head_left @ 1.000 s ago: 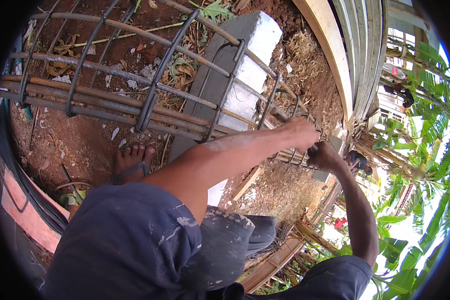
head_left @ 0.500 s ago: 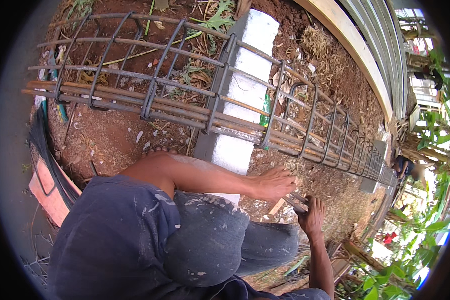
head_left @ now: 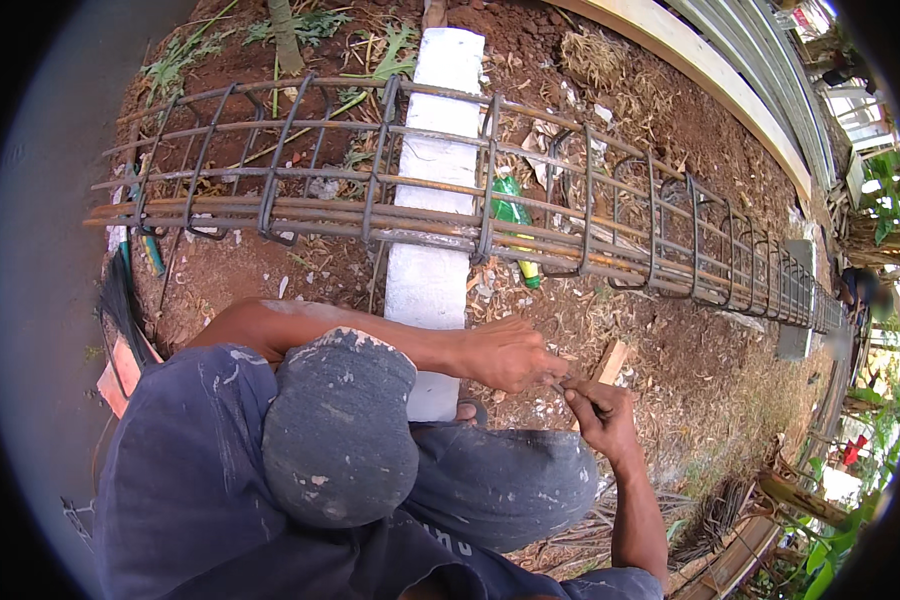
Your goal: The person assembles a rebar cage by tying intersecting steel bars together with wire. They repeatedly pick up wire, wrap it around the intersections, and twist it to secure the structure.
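Note:
My left hand (head_left: 515, 355) reaches across from the left, its fingers curled and closed at the end of a small dark metal piece (head_left: 560, 385). My right hand (head_left: 602, 410) meets it from the right, thumb and fingers pinched on the same piece. Most of that piece is hidden by the fingers, so its kind is unclear. Both hands are over the soil, below a long cage of steel rebar (head_left: 320, 178) with square stirrups. The cage rests across a white block beam (head_left: 435, 150).
A green plastic bottle (head_left: 511, 210) lies under the cage. Near my hands is a piece of wood (head_left: 610, 362). Dark wire (head_left: 120, 310) hangs at the left. Long boards (head_left: 710, 100) run along the upper right. Another person (head_left: 855, 290) is at the cage's far end.
My hands have come closer together, the left one now closed near the right fingertips. The dark two-barred tool seen earlier is mostly covered. The view has shifted, showing more of the green bottle.

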The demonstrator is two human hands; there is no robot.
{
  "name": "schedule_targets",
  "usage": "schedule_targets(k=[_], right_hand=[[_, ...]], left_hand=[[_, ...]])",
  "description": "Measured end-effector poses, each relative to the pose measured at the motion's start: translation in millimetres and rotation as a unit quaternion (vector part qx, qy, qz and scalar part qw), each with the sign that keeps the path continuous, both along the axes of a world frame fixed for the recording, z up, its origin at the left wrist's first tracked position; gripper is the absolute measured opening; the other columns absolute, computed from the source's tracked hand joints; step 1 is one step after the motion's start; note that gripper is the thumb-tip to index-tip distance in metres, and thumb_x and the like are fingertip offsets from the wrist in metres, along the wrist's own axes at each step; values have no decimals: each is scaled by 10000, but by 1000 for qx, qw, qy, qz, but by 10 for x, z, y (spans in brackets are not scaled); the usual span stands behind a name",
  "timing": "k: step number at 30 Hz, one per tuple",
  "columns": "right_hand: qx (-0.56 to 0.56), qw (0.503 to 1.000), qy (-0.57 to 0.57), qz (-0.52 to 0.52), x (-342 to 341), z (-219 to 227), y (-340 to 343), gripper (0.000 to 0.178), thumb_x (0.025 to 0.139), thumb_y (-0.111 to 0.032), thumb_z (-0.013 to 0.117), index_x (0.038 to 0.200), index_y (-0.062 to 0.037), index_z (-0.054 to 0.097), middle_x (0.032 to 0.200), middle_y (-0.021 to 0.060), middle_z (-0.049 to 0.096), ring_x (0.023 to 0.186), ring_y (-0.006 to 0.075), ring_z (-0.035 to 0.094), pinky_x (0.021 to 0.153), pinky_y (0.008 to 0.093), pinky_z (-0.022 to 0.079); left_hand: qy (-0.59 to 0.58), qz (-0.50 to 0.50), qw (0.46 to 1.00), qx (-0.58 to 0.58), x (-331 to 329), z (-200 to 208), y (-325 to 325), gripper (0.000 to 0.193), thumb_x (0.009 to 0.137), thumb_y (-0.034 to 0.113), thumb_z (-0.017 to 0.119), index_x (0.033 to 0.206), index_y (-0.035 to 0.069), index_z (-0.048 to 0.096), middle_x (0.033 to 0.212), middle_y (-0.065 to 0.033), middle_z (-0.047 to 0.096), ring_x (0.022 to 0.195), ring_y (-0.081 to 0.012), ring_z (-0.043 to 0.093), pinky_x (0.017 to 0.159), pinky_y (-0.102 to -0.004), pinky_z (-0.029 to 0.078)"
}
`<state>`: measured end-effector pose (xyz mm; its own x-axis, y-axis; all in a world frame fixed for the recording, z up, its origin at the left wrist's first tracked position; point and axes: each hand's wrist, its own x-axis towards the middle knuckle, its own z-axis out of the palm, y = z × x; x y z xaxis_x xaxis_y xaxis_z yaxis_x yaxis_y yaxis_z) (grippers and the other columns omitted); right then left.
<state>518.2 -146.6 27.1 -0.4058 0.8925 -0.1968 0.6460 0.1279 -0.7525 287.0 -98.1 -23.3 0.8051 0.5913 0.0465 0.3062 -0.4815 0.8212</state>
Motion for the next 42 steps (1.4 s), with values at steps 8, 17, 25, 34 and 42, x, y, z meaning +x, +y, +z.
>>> schedule_targets(k=[8,17,25,34,42], right_hand=[[-32,997,31,56,-132,-39,248,169,908,-47,614,1043,29,682,836,117,706,708,118,614,645,287,497],[-107,983,134,-62,241,164,508,192,905,-93,669,1072,-11,714,955,55,721,832,106,629,727,260,501],[168,935,-260,-171,72,154,1230,225,887,-121,531,1009,-96,718,866,213,692,845,412,667,744,481,528],[25,952,-56,-301,-220,-474,1688,230,902,-159,565,1007,-12,707,832,202,690,783,299,672,771,396,509],[-62,943,41,-324,-481,-509,1725,163,948,-114,590,1005,3,687,751,-24,610,619,53,460,553,230,381]], left_hand=[[28,215,969,-116,-119,306,-187,172,885,168,565,918,21,647,713,-190,619,727,-371,624,685,-483,453],[39,159,984,-66,15,931,216,280,864,255,584,926,2,689,774,-214,660,811,-382,659,779,-502,501],[222,35,926,303,20,925,1970,314,870,237,612,1109,42,670,1129,-147,661,1117,-284,587,956,-443,455],[316,-141,885,312,554,360,2369,160,676,103,654,805,75,743,848,-88,701,1072,-245,563,968,-477,363],[239,-160,917,275,497,192,2647,91,660,64,630,711,58,705,721,-121,672,795,-283,620,733,-438,424]])
